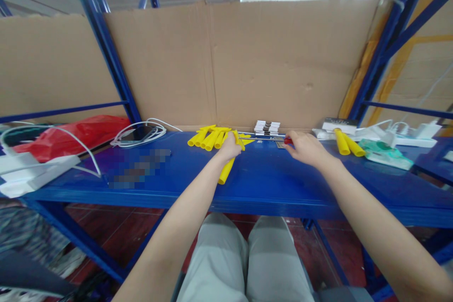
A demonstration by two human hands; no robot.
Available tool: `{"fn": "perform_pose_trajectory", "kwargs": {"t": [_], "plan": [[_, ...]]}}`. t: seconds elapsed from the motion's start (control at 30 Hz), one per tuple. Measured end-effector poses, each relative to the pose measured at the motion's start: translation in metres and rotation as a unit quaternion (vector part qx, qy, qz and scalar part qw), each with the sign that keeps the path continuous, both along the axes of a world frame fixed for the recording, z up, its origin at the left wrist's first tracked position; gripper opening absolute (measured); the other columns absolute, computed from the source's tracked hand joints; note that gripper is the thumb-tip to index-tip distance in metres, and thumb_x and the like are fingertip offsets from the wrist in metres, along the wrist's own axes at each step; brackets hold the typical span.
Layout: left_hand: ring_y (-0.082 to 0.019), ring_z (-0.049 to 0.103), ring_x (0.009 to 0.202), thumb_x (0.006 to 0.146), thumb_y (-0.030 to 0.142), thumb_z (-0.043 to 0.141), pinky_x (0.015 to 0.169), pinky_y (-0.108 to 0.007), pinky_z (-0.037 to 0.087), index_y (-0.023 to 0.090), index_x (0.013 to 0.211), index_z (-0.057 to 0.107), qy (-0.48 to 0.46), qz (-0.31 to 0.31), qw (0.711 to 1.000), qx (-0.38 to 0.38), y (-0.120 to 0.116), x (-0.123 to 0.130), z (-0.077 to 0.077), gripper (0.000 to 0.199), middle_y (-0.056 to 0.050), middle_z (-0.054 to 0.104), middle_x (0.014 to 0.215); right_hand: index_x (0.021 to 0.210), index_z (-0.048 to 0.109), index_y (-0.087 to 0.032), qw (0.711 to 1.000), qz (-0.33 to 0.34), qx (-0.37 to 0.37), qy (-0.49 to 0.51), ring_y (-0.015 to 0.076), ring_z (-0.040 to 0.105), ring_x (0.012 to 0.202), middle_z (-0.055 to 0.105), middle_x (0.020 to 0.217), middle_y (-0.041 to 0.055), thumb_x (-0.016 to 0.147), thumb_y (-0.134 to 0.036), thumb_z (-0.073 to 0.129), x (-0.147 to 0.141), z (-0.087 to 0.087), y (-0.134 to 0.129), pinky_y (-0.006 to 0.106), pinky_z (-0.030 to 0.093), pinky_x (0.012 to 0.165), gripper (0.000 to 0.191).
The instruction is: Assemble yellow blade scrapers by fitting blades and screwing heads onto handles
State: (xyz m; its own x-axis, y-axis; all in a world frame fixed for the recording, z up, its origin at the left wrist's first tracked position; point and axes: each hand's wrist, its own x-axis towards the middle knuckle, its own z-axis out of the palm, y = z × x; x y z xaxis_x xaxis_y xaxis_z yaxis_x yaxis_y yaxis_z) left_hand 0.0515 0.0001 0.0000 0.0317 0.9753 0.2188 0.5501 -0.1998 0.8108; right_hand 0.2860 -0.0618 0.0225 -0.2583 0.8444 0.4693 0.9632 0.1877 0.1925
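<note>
My left hand (230,147) is closed around a yellow tube (226,172), whose near end sticks out below the fingers. In my right hand (305,148) is a screwdriver with a red handle (288,140). Its long thin metal shaft (264,138) points left, toward the left hand. Whether the tip touches the tube is hidden by the fingers. Several more yellow tubes (205,138) lie in a row just left of the left hand. Behind the shaft stands a small stack of white pieces with dark bands (267,128).
A cardboard sheet (269,56) closes off the back of the blue table (269,184). Two yellow tubes (342,142), a green plastic packet (385,153) and a power strip (417,140) are at right. Left are a white cable (159,125), a red bag (78,136) and white adapters (38,174).
</note>
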Motion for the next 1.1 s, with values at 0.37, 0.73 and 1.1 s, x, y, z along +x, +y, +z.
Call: {"fn": "perform_pose_trajectory", "kwargs": {"t": [0.37, 0.73, 1.1], "plan": [[-0.017, 0.062, 0.090, 0.064, -0.004, 0.061, 0.071, -0.024, 0.048, 0.014, 0.106, 0.046, -0.025, 0.020, 0.999, 0.007, -0.002, 0.001, 0.002, 0.047, -0.008, 0.062, 0.099, 0.105, 0.059, -0.019, 1.000, -0.014, 0.011, -0.007, 0.0257, 0.066, 0.087, 0.069, 0.105, 0.0120, 0.093, -0.037, 0.045, 0.003, 0.000, -0.001, 0.031, 0.042, 0.066, 0.026], [-0.016, 0.061, 0.080, 0.066, -0.007, 0.057, 0.067, -0.025, 0.048, 0.017, 0.096, 0.046, -0.013, 0.017, 1.000, 0.008, 0.001, -0.001, 0.000, 0.040, -0.004, 0.060, 0.087, 0.103, 0.055, -0.015, 1.000, 0.013, 0.007, 0.014, 0.0261, 0.065, 0.086, 0.070, 0.096, 0.0155, 0.089, -0.024, 0.047, 0.007, -0.002, 0.003, 0.030, 0.042, 0.067, 0.018], [-0.021, 0.061, 0.097, 0.076, 0.000, 0.053, 0.079, -0.029, 0.048, 0.015, 0.104, 0.045, 0.023, 0.003, 1.000, 0.007, -0.009, 0.000, 0.007, 0.033, -0.011, 0.060, 0.104, 0.095, 0.070, -0.021, 0.995, 0.087, 0.025, 0.044, 0.0250, 0.066, 0.088, 0.072, 0.094, 0.0087, 0.089, -0.036, 0.050, 0.021, 0.001, 0.003, 0.031, 0.045, 0.069, 0.026]]}}
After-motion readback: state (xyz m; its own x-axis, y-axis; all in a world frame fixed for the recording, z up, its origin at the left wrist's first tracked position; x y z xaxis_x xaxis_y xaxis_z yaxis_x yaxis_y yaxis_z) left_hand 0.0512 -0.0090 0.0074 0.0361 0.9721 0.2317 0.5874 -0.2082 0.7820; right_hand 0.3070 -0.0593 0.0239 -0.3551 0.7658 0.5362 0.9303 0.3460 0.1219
